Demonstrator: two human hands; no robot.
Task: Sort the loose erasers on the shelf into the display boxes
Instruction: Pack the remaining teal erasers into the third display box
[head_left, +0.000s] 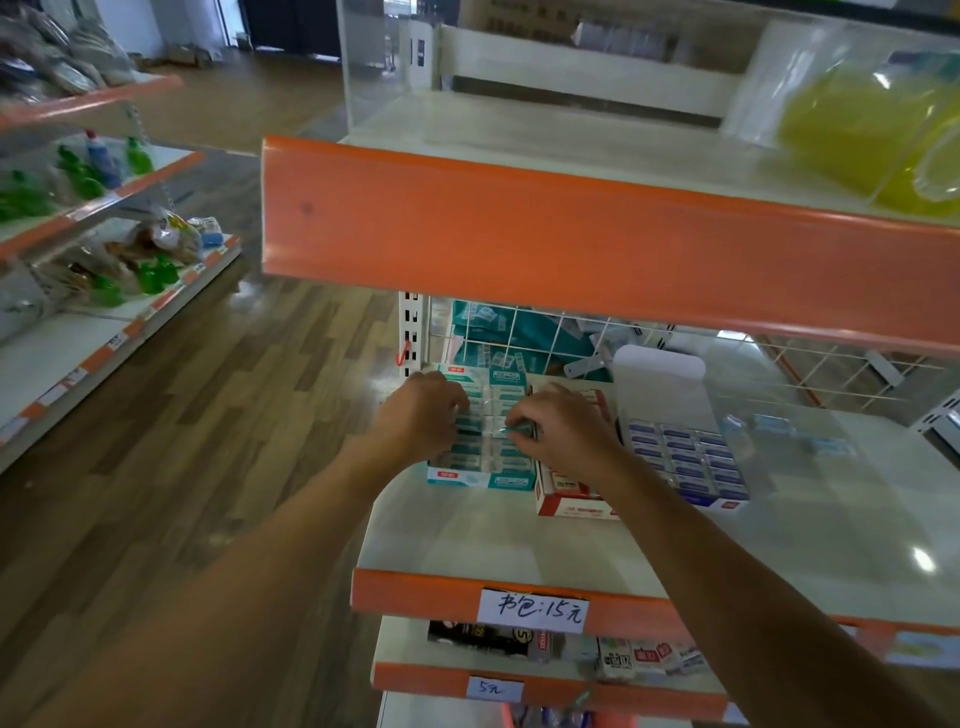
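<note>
Both forearms reach over the shelf (519, 535) toward the teal display box (480, 457) at its left end. Left hand (423, 415) rests curled on the box's erasers; what it holds, I cannot tell. Right hand (561, 431) pinches a teal eraser (501, 434) over the box. Red box (571, 499) and blue box (685, 462) stand beside; loose erasers (810, 436) lie further right.

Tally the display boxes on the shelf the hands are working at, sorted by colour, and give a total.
Teal display box: 1
Red display box: 1
Blue display box: 1
Total: 3
Both the left hand and the right hand are over the teal box.
</note>
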